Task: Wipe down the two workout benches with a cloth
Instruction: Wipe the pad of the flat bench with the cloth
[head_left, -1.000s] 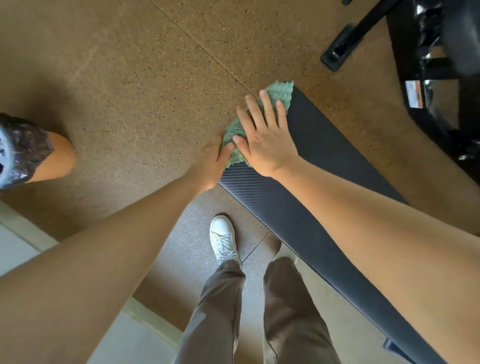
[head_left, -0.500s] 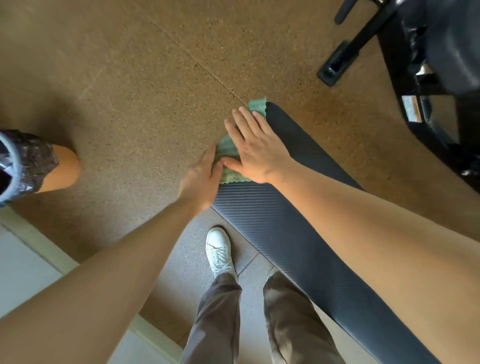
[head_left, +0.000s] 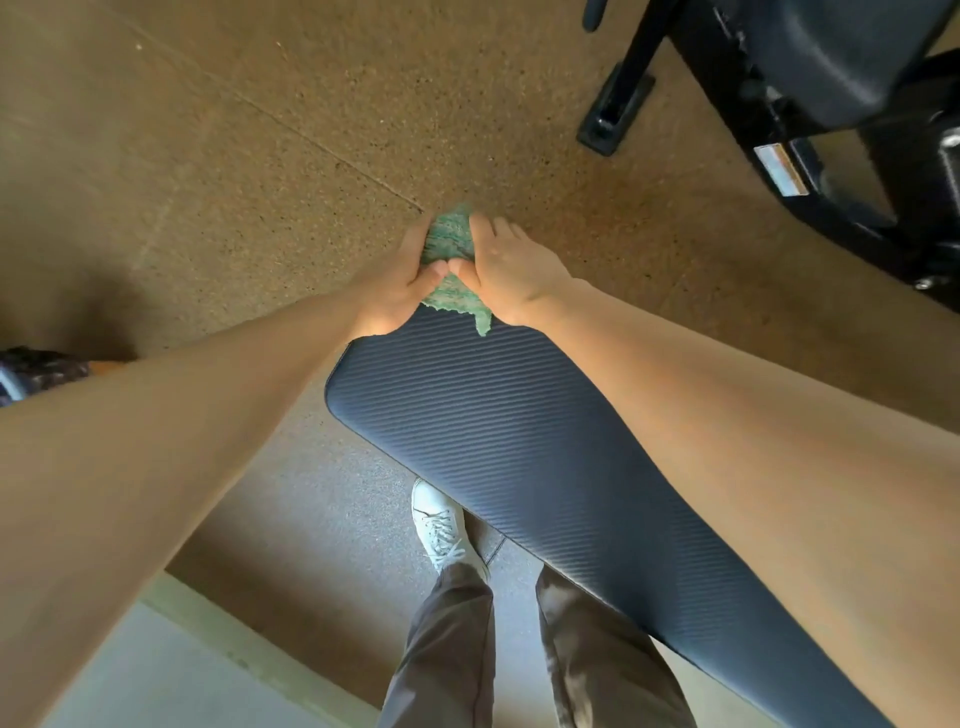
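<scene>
Both hands close on the green cloth (head_left: 453, 244) at the far end of the bench pad (head_left: 519, 441). Our left hand (head_left: 392, 283) curls around the cloth's left side and our right hand (head_left: 511, 273) pinches its right side, with the thumbs meeting on top. The cloth is bunched over the pad's far edge, and one loose corner trails back onto the ribbed surface. We judge this as wiping the end lip of the pad. The danger is that the wad touches only a narrow strip, so the corners of that end could go unwiped. If our pinch slackens while we pull over the edge, the cloth could drop to the speckled floor (head_left: 260, 156) beyond the pad and pick up grit. Beyond the pad to the right stands what looks like the other bench (head_left: 831, 52), not yet reached.
</scene>
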